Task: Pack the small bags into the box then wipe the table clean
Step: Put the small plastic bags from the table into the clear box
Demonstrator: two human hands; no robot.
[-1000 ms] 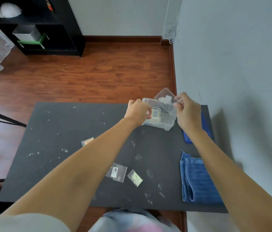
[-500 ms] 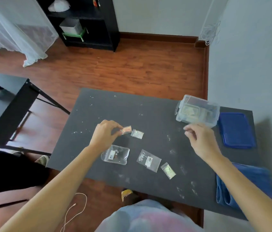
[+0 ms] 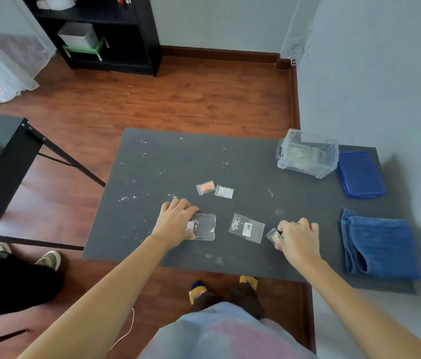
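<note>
left grip point(image 3: 177, 218): fingers pressed flat on the rounded clear bag point(image 3: 203, 226), not clamped yet, could just skid.
right grip point(image 3: 298, 235): pinching the tiny bag point(image 3: 273, 235), slick and easy to fumble.
leftovers: labelled bag point(image 3: 247, 228) between hands, two point(image 3: 205, 187) point(image 3: 224, 191) at 12 o'clock.
box point(image 3: 307, 156): open, 1 o'clock on the counter point(image 3: 256, 164), long carry.
</note>
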